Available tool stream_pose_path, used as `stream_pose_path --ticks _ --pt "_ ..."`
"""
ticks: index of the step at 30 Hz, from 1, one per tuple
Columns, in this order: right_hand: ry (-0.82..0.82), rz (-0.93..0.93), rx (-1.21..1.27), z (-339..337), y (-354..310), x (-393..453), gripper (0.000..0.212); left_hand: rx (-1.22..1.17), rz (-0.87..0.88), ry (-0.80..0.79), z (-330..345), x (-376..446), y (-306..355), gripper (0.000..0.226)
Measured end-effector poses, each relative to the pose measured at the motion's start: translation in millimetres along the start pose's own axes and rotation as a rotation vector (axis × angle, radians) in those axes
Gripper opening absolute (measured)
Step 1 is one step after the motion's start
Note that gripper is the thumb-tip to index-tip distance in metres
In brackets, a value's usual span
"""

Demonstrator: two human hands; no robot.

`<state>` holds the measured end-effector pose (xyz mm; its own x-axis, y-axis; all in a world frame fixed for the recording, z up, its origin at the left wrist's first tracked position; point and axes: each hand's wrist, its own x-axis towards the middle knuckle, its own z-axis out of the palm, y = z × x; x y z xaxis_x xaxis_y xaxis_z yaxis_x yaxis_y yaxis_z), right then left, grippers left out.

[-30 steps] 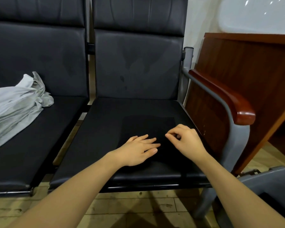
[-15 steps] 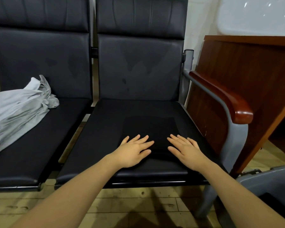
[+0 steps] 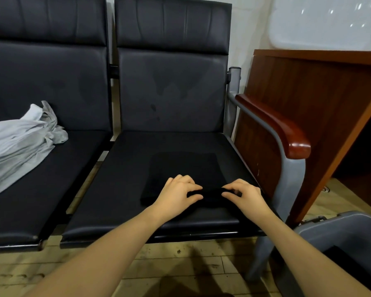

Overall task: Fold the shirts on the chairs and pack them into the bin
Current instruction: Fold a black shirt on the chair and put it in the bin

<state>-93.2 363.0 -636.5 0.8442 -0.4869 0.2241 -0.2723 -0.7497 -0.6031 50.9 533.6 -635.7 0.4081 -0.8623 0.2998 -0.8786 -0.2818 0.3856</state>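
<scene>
**Q:** Since half a second before, what had changed?

**A:** Both hands had gone from lying flat to curling. The left hand (image 3: 178, 195) and right hand (image 3: 243, 195) each pinched the near edge of the folded black shirt (image 3: 184, 168), fingers (image 3: 193, 186) narrow around bunched cloth. It lay on the right chair seat (image 3: 124, 159), toward the front edge.

**Q:** How should the lift go?

**A:** Probably with both hands rising together, keeping the folds stacked, then swinging right to the grey bin (image 3: 338, 232) by the seat's front right corner. A crumpled grey shirt (image 3: 19, 142) waited on the left chair seat (image 3: 51, 189).
</scene>
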Motion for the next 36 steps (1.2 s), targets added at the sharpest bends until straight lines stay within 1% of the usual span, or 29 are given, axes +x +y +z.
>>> stream_pose_path --ticks 4,6,10,11,12,13,15,17,18,21,23,25,28,30,32,34,36 --pt "0.046 -0.041 0.054 -5 -4 4 0.023 0.024 0.037 0.030 4 4 -2 0.035" --pt "0.100 -0.111 0.039 -9 -6 7 0.025 0.043 0.065 0.065 4 6 -4 0.030" --pt "0.187 -0.288 -0.057 -17 -7 8 0.026 -0.054 0.072 0.309 -4 12 -8 0.019" --pt "0.193 -0.335 -0.096 -19 -6 8 0.026 -0.064 0.100 0.346 -7 13 -8 0.019" --pt "0.180 -0.381 -0.148 -22 -5 6 0.025 -0.047 0.148 0.351 -9 13 -9 0.022" --pt "0.154 -0.424 -0.215 -23 -2 4 0.025 -0.006 0.214 0.321 -10 11 -10 0.026" --pt "0.071 -0.483 -0.360 -20 7 -3 0.025 0.124 0.364 0.205 -5 4 -16 0.032" --pt "0.015 -0.461 -0.423 -16 14 -12 0.023 0.231 0.453 0.135 5 -4 -24 0.034" --pt "0.014 -0.427 -0.438 -15 16 -16 0.024 0.242 0.457 0.127 8 -6 -26 0.034" --pt "0.007 -0.384 -0.483 -14 17 -21 0.044 0.226 0.437 0.131 7 -8 -25 0.035" --pt "-0.003 -0.363 -0.455 -14 12 -22 0.052 0.231 0.425 0.116 3 -9 -21 0.038" --pt "0.006 -0.318 -0.391 -15 6 -20 0.055 0.218 0.381 0.090 -2 -11 -17 0.042" --pt "0.000 -0.244 -0.271 -19 -5 -9 0.037 0.197 0.256 0.117 -11 -10 -11 0.052" --pt "0.017 -0.201 -0.190 -22 -11 4 0.035 0.189 0.133 0.148 -18 -4 -10 0.049" --pt "0.001 -0.089 -0.140 -24 -15 20 0.035 0.177 -0.029 0.169 -24 5 -15 0.041" --pt "-0.036 0.056 -0.081 -21 -13 36 0.038 0.168 -0.238 0.189 -28 13 -22 0.042" --pt "-0.066 0.188 -0.079 -14 -7 52 0.042 0.204 -0.439 0.146 -30 21 -32 0.046"
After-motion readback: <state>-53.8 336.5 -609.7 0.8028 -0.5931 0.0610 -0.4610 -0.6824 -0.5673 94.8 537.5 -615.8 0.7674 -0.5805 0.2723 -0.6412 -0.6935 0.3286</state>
